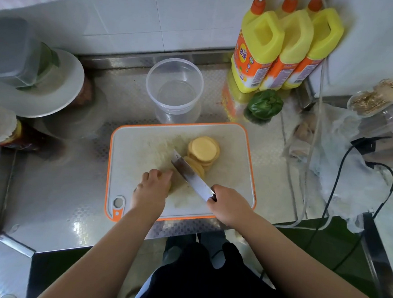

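A white cutting board (139, 149) with an orange rim lies on the steel counter. On its right half sits a pile of yellow potato slices (203, 150). My right hand (227, 204) grips the handle of a cleaver (189, 174), whose blade slants up-left across the board beside the slices. My left hand (153, 186) has its fingers curled over a potato piece (177, 182) just left of the blade; most of that piece is hidden under the hand.
A clear round plastic tub (174, 86) stands behind the board. A green pepper (265, 103) and three yellow bottles (281, 50) stand at the back right. White plates (62, 86) are stacked at the left. Black cables (341, 187) and plastic bags lie to the right.
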The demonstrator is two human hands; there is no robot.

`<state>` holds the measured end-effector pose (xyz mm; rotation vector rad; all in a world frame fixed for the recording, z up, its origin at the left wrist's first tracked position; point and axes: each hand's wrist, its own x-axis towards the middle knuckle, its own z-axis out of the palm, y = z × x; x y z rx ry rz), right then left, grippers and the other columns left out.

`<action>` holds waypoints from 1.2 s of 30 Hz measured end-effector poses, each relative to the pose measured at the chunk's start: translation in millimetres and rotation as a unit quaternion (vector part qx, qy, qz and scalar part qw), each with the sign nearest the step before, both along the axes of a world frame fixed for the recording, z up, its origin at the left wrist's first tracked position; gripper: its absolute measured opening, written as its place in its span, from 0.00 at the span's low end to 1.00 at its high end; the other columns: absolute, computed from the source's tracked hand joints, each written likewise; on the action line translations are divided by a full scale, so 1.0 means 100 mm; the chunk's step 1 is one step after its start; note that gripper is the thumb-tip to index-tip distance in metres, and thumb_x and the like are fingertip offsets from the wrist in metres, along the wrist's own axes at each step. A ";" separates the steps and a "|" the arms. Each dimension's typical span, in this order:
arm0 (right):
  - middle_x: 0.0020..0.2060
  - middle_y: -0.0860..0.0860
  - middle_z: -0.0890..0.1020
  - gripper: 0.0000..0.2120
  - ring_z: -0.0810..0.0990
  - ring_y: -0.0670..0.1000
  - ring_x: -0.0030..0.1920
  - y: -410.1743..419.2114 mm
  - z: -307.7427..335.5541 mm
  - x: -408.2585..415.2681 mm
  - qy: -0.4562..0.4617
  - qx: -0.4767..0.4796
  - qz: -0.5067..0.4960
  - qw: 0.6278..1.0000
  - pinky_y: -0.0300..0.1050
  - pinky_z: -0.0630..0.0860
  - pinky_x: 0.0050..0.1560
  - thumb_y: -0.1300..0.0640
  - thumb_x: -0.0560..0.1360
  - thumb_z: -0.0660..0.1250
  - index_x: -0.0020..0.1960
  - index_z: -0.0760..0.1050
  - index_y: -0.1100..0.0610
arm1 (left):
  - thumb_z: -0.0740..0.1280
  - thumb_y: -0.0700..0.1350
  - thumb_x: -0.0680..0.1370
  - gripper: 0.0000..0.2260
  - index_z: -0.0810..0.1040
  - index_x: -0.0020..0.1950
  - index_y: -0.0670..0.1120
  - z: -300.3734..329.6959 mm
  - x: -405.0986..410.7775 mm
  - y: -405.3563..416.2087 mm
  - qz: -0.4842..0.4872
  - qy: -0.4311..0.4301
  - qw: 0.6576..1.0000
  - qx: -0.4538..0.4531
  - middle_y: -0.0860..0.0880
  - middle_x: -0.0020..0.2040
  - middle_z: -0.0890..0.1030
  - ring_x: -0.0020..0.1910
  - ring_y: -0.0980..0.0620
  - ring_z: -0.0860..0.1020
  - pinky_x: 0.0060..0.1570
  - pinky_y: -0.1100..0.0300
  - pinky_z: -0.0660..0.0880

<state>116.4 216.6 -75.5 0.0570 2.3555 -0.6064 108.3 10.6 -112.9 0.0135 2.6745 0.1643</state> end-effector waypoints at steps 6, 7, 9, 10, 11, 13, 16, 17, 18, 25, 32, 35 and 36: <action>0.35 0.49 0.73 0.06 0.73 0.52 0.37 -0.03 -0.09 -0.01 0.025 0.012 0.024 0.999 0.44 0.64 0.32 0.55 0.79 0.57 0.51 0.69 0.56 | 0.68 0.44 0.79 0.21 0.67 0.70 0.56 0.00 0.00 -0.02 0.007 -0.019 1.000 0.017 0.48 0.67 0.63 0.64 0.46 0.65 0.56 0.52 0.74; 0.34 0.49 0.73 0.06 0.73 0.52 0.37 -0.05 -0.11 -0.01 0.030 0.014 0.025 0.999 0.44 0.64 0.32 0.55 0.79 0.56 0.51 0.69 0.56 | 0.67 0.41 0.79 0.21 0.68 0.69 0.56 -0.01 -0.01 -0.01 0.014 -0.020 0.999 0.021 0.48 0.66 0.63 0.64 0.45 0.65 0.56 0.52 0.74; 0.35 0.50 0.74 0.07 0.74 0.53 0.37 -0.08 -0.13 0.00 0.039 0.018 0.028 0.999 0.44 0.66 0.33 0.55 0.79 0.56 0.53 0.70 0.57 | 0.66 0.39 0.79 0.20 0.70 0.68 0.55 -0.04 -0.01 0.00 0.019 -0.018 0.999 0.028 0.49 0.66 0.62 0.63 0.45 0.65 0.54 0.53 0.74; 0.37 0.51 0.75 0.08 0.75 0.54 0.38 -0.10 -0.14 0.00 0.043 0.021 0.031 0.998 0.44 0.68 0.35 0.54 0.79 0.56 0.54 0.70 0.57 | 0.66 0.38 0.79 0.19 0.70 0.67 0.54 -0.06 -0.01 0.00 0.017 -0.015 0.999 0.029 0.49 0.66 0.62 0.63 0.46 0.65 0.54 0.53 0.74; 0.37 0.51 0.76 0.09 0.75 0.54 0.39 -0.11 -0.14 0.00 0.047 0.024 0.034 0.998 0.45 0.70 0.37 0.54 0.79 0.56 0.55 0.70 0.57 | 0.66 0.38 0.78 0.19 0.70 0.67 0.53 -0.08 -0.01 0.00 0.008 -0.011 0.999 0.029 0.48 0.66 0.63 0.63 0.46 0.65 0.53 0.54 0.74; 0.38 0.51 0.76 0.10 0.77 0.55 0.40 -0.12 -0.15 0.00 0.048 0.026 0.038 0.998 0.47 0.72 0.39 0.54 0.79 0.56 0.57 0.70 0.56 | 0.65 0.38 0.78 0.19 0.70 0.67 0.52 -0.11 0.02 0.00 -0.020 -0.003 0.999 0.028 0.49 0.66 0.63 0.62 0.46 0.65 0.53 0.54 0.75; 0.38 0.50 0.75 0.10 0.75 0.53 0.39 -0.12 -0.16 0.00 0.043 0.019 0.044 0.998 0.46 0.70 0.37 0.52 0.79 0.56 0.58 0.68 0.55 | 0.65 0.36 0.77 0.22 0.69 0.68 0.53 -0.16 0.07 -0.05 -0.081 0.006 0.996 0.040 0.50 0.67 0.63 0.64 0.47 0.64 0.51 0.54 0.77; 0.38 0.50 0.75 0.11 0.75 0.53 0.39 -0.13 -0.17 -0.01 0.043 0.017 0.047 0.998 0.45 0.69 0.37 0.51 0.79 0.56 0.58 0.68 0.55 | 0.65 0.35 0.76 0.24 0.69 0.68 0.54 -0.17 0.07 -0.07 -0.108 0.016 0.993 0.050 0.51 0.67 0.64 0.64 0.47 0.65 0.49 0.54 0.77; 0.38 0.50 0.75 0.11 0.75 0.53 0.39 -0.13 -0.17 -0.01 0.048 0.015 0.051 0.997 0.45 0.68 0.37 0.50 0.80 0.56 0.57 0.68 0.55 | 0.65 0.32 0.74 0.26 0.70 0.68 0.53 -0.18 0.07 -0.10 -0.139 0.031 0.988 0.066 0.51 0.67 0.66 0.63 0.47 0.66 0.48 0.54 0.78; 0.40 0.51 0.78 0.15 0.79 0.56 0.42 -0.20 -0.21 -0.03 0.067 0.019 0.061 0.996 0.45 0.67 0.36 0.45 0.81 0.54 0.58 0.67 0.55 | 0.82 0.38 0.62 0.35 0.72 0.66 0.49 -0.24 0.10 -0.23 -0.187 0.027 0.973 0.135 0.47 0.64 0.74 0.59 0.46 0.77 0.41 0.55 0.82; 0.45 0.54 0.81 0.14 0.80 0.58 0.46 -0.22 -0.24 -0.05 0.055 0.030 0.042 0.997 0.46 0.69 0.38 0.46 0.81 0.55 0.57 0.68 0.55 | 0.84 0.39 0.53 0.37 0.74 0.57 0.56 -0.27 0.08 -0.18 -0.201 0.057 0.974 0.092 0.47 0.53 0.78 0.48 0.44 0.76 0.30 0.54 0.79; 0.45 0.55 0.82 0.14 0.80 0.58 0.47 -0.23 -0.24 -0.06 0.048 0.024 0.018 0.998 0.46 0.70 0.39 0.46 0.81 0.55 0.57 0.69 0.55 | 0.82 0.37 0.54 0.36 0.74 0.57 0.57 -0.23 0.05 -0.11 -0.195 0.051 0.977 0.068 0.46 0.52 0.77 0.46 0.43 0.76 0.25 0.55 0.76; 0.45 0.54 0.82 0.13 0.80 0.58 0.46 -0.24 -0.24 -0.05 0.047 0.023 0.017 0.998 0.46 0.70 0.39 0.46 0.81 0.55 0.57 0.69 0.55 | 0.80 0.35 0.57 0.33 0.76 0.58 0.56 -0.22 0.04 -0.10 -0.190 0.050 0.978 0.066 0.46 0.53 0.77 0.46 0.43 0.75 0.25 0.55 0.76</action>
